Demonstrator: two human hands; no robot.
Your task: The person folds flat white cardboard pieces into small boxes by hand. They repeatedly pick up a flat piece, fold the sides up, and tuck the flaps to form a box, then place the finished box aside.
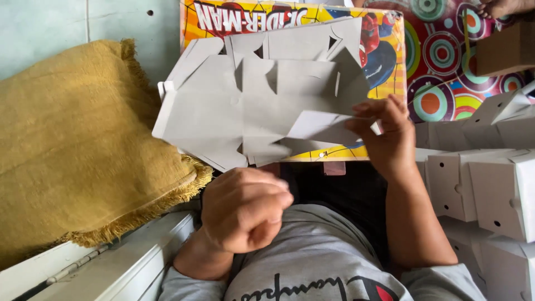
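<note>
My right hand (387,139) pinches a folded flap on the right side of a flat grey die-cut cardboard blank (234,111), which is held up in front of me. The blank has several flaps and slots and is unfolded. My left hand (245,209) is curled into a fist just below the blank's lower edge. I see nothing inside its fingers, and I cannot tell whether it touches the card.
A mustard fringed cloth (72,145) lies at the left, over a white ledge (128,262). Behind the blank is a colourful printed board (384,61) on a circle-patterned mat (440,56). Folded grey-white boxes (485,184) pile up at the right. Another person's hand (499,6) is by a brown box (507,50).
</note>
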